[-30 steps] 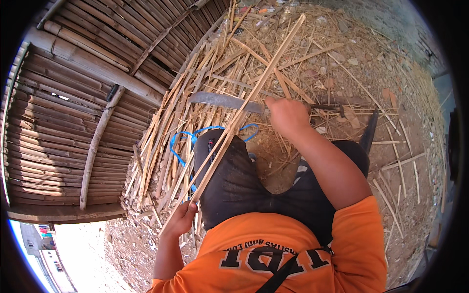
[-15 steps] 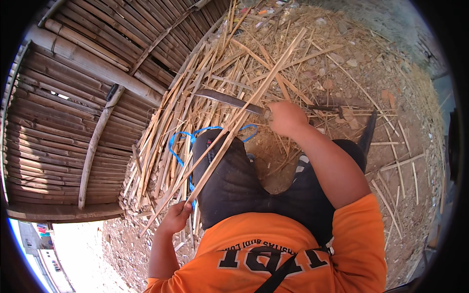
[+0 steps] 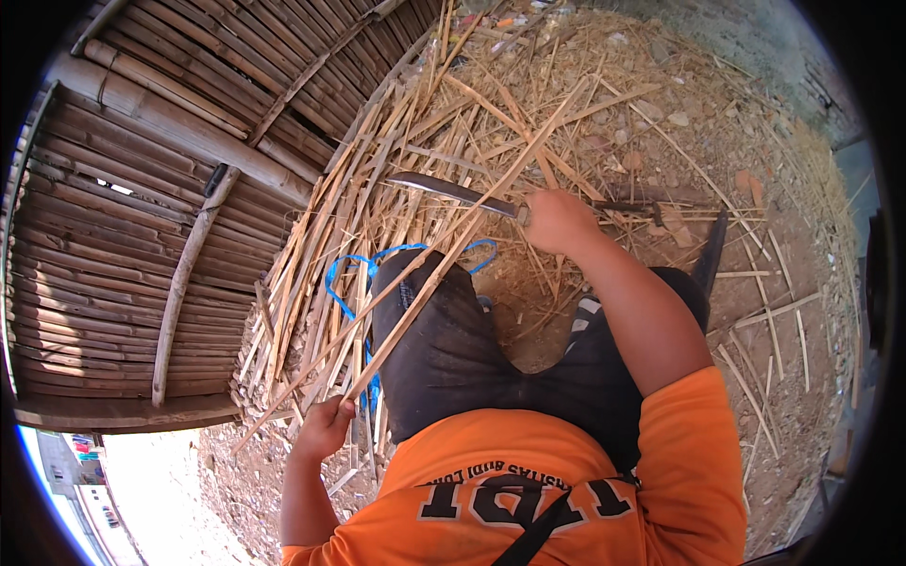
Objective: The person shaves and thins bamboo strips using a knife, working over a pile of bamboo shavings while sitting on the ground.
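My right hand [image 3: 559, 223] is closed around the handle of a long knife [image 3: 448, 191], its dark blade pointing left beyond my knees. The blade crosses a long pale bamboo strip [image 3: 429, 283], which slants from lower left to upper right over my left thigh. At the strip's near end, my left hand [image 3: 324, 427] pinches it beside my left hip. A second thin bamboo strip [image 3: 330, 351] runs alongside and meets the first near the blade; whether the two are joined there is hard to tell. A blue cord [image 3: 347, 258] loops by my left knee.
Many split bamboo strips [image 3: 307, 250] lie heaped at the left. A bamboo-slat wall [image 3: 113, 274] stands beyond them. To the right of my right knee is a dark saw-like blade [image 3: 713, 250]. Another dark tool [image 3: 628, 208] lies on the littered dirt ground.
My left hand has drawn the bamboo strip a little toward the lower left, past the knife. The right hand and knife have shifted slightly right.
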### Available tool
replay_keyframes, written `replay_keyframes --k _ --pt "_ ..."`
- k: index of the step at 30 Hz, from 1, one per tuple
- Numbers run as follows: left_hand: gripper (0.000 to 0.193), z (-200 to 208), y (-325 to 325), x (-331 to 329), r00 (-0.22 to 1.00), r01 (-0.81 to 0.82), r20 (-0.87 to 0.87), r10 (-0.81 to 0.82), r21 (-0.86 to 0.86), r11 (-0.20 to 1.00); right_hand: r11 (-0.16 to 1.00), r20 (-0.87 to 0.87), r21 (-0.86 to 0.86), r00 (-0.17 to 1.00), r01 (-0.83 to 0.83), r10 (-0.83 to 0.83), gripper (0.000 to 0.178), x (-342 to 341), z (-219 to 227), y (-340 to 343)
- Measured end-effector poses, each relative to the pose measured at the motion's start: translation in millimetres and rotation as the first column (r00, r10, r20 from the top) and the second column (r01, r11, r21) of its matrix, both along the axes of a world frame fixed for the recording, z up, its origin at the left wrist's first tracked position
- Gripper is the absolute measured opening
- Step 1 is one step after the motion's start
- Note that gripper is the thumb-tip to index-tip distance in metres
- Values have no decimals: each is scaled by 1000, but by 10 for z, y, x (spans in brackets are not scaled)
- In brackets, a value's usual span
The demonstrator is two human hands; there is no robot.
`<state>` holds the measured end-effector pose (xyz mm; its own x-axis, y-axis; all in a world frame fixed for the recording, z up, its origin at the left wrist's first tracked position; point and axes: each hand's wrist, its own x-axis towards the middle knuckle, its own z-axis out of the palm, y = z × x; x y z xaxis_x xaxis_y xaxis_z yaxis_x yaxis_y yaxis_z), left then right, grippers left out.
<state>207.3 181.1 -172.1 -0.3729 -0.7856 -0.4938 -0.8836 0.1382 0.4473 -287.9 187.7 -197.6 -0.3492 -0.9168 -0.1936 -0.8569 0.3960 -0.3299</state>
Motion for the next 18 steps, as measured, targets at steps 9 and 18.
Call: replay_keyframes --k 9,18 --pt "45 121 -202 171 993 -117 20 115 259 959 989 -138 -131 989 -75 57 28 125 99 114" --pt "48 39 -73 444 997 -78 15 77 87 993 998 -281 -55 959 22 -37 23 -158 -24 53"
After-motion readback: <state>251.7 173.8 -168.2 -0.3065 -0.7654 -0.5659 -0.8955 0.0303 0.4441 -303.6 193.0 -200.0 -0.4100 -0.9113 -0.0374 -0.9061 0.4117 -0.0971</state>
